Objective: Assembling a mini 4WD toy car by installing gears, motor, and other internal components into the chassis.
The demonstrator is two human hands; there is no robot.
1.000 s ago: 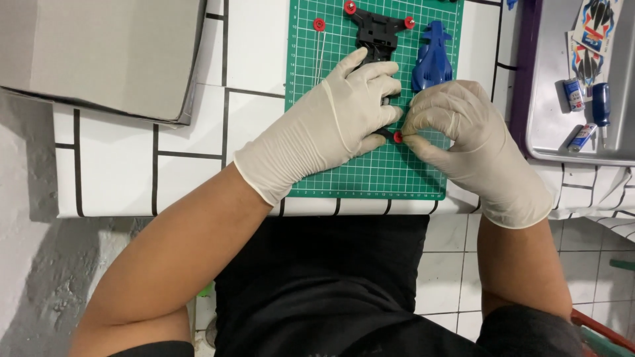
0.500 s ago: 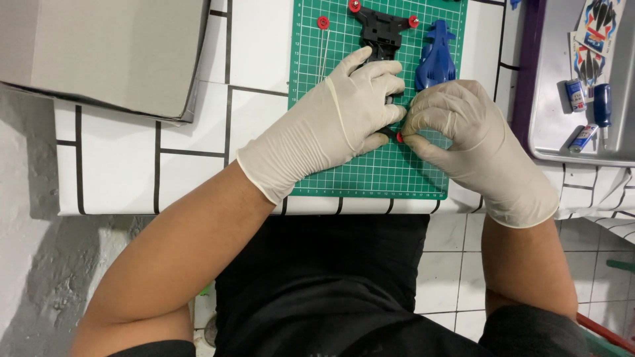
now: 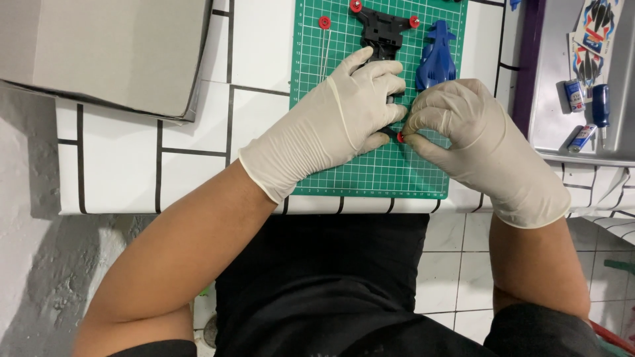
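- Head view looks straight down on a green mat (image 3: 370, 173) lying on a white tiled table (image 3: 258, 132).
- Left hand (image 3: 331, 125), gloved, lies curled over the near end of a black chassis (image 3: 382, 30), fingers bent around it and holding it down on the mat.
- Right hand (image 3: 473, 139), also gloved, pinches a small red wheel (image 3: 401, 137) between thumb and fingertips, right against the chassis edge where the left thumb meets it.
- Whether that wheel is already seated or only held at its place cannot be told; the fingers hide the joint.
- Done, by the look of it: two red wheels (image 3: 414, 21) already sit at the far corners of the chassis.
- Left: one loose red wheel (image 3: 324, 22) lies on the mat beside thin metal axles (image 3: 325, 51), so at least one wheel seems unfitted.
- Blue body shell (image 3: 436, 56) lies apart on the mat, just right of the chassis, not yet mounted.
- Grey tray (image 3: 562, 99) at the right holds a screwdriver (image 3: 600, 102), small batteries and a sticker sheet; a cardboard box (image 3: 106, 46) sits far left.
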